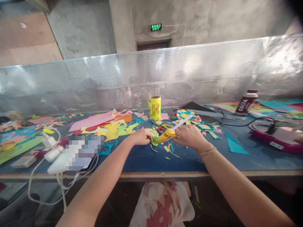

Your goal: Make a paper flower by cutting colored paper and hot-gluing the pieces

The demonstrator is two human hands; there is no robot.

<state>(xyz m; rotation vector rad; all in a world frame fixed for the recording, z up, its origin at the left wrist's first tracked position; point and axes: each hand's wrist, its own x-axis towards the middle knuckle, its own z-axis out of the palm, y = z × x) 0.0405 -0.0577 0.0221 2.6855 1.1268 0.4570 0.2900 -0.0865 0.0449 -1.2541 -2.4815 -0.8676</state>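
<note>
My right hand [190,136] is closed around a yellow hot glue gun [167,135], with a long white glue stick [182,123] jutting from its back. The gun's nozzle points left, close to a light green piece of paper [154,137]. That paper is pinched in my left hand [142,136], just left of the gun. Whether the nozzle touches the paper I cannot tell. Behind both hands a yellow cardboard tube [155,108] stands upright. A pile of colourful cut paper strips [187,116] lies beyond my right hand.
Phones with white cables [78,154] lie at the table's left front. Pink and yellow paper sheets [97,121] spread behind them. A dark red COSTA bottle [246,102] and a purple power strip [276,140] are on the right. A perforated metal panel [106,85] borders the back.
</note>
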